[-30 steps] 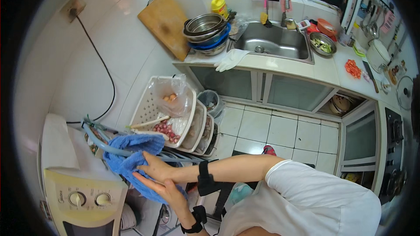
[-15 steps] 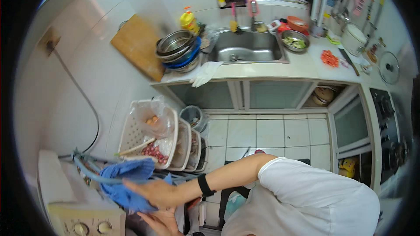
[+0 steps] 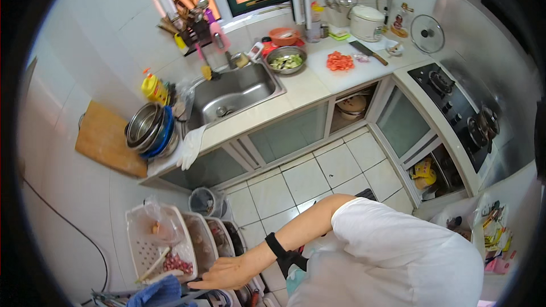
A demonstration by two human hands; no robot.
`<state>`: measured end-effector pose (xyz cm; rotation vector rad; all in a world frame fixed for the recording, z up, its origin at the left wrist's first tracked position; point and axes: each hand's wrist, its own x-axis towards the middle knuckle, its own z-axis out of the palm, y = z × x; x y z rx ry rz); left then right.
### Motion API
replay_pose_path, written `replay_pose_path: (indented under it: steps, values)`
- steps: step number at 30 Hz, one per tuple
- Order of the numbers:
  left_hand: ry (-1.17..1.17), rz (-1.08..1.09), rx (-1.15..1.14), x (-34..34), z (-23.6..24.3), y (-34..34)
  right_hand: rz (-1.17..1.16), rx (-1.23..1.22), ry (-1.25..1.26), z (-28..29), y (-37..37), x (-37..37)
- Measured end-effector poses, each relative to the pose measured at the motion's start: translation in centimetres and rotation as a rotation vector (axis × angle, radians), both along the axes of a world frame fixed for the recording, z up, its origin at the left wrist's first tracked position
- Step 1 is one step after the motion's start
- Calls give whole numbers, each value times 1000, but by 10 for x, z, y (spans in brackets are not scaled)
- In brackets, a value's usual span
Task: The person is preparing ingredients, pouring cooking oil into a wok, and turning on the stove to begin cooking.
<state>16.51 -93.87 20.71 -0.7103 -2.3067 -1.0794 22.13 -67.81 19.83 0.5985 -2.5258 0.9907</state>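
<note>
My right hand [image 3: 224, 274], with a black band on its wrist, reaches across to the lower left. Its fingers stretch leftward, and nothing shows in them. A blue cloth [image 3: 154, 293] is bunched just beyond the fingertips, beside a grey-blue tube [image 3: 185, 298]; whether the hand touches either cannot be told. Close above the hand stands a white perforated basket [image 3: 135, 239] with small purple-red onions [image 3: 177, 264], a pale long-stalked vegetable and a clear plastic bag [image 3: 162, 228]. My left hand is out of the picture.
A grey bin [image 3: 206, 200] stands by the cabinets. Along the counter are stacked bowls [image 3: 145, 125], a sink [image 3: 233, 92], a bowl of cut vegetables [image 3: 286, 61], chopped red pieces [image 3: 340, 61] and a knife [image 3: 369, 53]. A gas stove [image 3: 455, 108] lies at right.
My view has swung rightward, bringing the stove further in. The right hand has come away from the blue cloth. My left hand, seen below it before, has left the picture.
</note>
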Motion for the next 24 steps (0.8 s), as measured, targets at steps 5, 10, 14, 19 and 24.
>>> replay_pose_path:
  steps: [5, 10, 14, 19, 24]
  values:
    - [-69, 12, -13, 0, -2, 46, -197, 116, -118, -24, 69, 63]
    - [-149, 54, -28, -17, -7, 80, -572, 24, -350, -61, 152, 185]
    - [-310, 191, 29, -60, -20, 56, -1031, -306, -597, -156, 216, 305]
    - [-1029, 327, 294, -231, -11, -172, -1180, -136, -830, -177, 256, 456]
    - [-771, 364, 393, 14, -63, 6, -1072, -113, -1123, -243, 232, 514]
